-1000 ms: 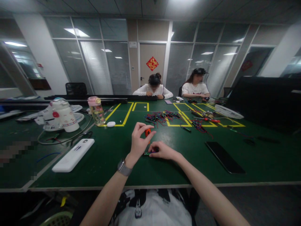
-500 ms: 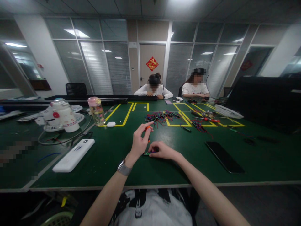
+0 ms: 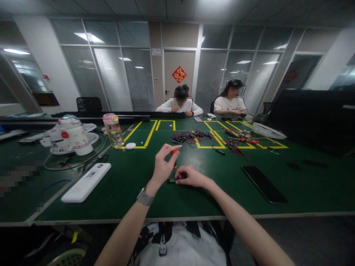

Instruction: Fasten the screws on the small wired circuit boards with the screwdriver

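My left hand (image 3: 163,162) holds a small upright screwdriver (image 3: 174,152) with an orange and black handle, its thumb and forefinger at the top. The lower part of the screwdriver is mostly hidden by the hand and points down toward a small green circuit board (image 3: 172,181). Pinched against the tabletop, that board lies under the fingertips of my right hand (image 3: 191,177). Dark and reddish wires show within the curl of the right fingers. Whether the screwdriver's tip touches the board cannot be made out.
Beyond my hands lies a heap of wired circuit boards (image 3: 191,136) on the green table (image 3: 124,199). A white power bank (image 3: 85,183) is left, a black phone (image 3: 264,184) right. Bottles, including a pink-lidded one (image 3: 113,131), stand back left. Two people sit opposite.
My left thumb and forefinger have shifted slightly around the top of the screwdriver. My right hand stays in place on the board. The view has moved a little.
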Demonstrator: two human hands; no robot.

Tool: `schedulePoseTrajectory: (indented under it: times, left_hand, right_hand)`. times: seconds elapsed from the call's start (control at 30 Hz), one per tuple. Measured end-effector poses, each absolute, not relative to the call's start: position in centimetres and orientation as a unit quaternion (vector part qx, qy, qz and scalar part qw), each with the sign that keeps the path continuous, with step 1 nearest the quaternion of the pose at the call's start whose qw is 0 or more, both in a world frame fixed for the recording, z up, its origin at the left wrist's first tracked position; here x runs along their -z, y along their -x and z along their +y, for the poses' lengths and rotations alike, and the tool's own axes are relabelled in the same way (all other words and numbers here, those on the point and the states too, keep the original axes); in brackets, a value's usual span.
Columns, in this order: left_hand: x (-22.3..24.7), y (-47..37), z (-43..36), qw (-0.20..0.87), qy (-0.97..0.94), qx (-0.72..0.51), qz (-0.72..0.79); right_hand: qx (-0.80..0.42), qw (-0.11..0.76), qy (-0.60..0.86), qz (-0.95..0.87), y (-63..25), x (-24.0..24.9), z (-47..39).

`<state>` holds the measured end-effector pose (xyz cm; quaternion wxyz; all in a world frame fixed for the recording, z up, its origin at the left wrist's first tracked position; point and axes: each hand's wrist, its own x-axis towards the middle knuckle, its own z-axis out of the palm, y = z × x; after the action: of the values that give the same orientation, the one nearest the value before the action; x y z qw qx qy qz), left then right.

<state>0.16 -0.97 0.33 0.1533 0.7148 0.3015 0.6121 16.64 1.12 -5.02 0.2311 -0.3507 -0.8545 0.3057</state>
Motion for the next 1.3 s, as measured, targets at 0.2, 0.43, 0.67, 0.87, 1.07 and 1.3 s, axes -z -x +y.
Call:
schedulePoseTrajectory:
  times: [0.2,0.43,0.67,0.87,1.07,1.3]
  left_hand:
    - [-0.59,-0.13,-1.06,0.242,-0.728,-0.58,0.274]
    - [-0.46,-0.38,-1.02,0.284,-0.727,-0.573,0.249]
    - [-0.23,-0.33,-0.95,0.224,-0.726,-0.591,0.272]
    - [-0.18,-0.37,-0.9,0.102,-0.707,-0.631,0.303]
    - [-0.24,-0.67,-1.38,0.112,-0.743,-0.602,0.271]
    - [-0.12,-0.63,-1.3,0.094,-0.724,-0.618,0.291]
  right_hand:
    - [-0.31,0.234,0.352,-0.851,-16.59,5.15,1.14]
    - [-0.295,0.229,0.349,-0.859,-16.56,5.21,1.28]
    - [-0.301,0.233,0.349,-0.857,-16.56,5.01,1.16]
    - [-0.304,0.231,0.347,-0.856,-16.55,4.98,1.14]
    - [-0.311,0.239,0.344,-0.853,-16.55,5.3,1.3]
    - [-0.311,0.235,0.348,-0.853,-16.6,5.18,1.29]
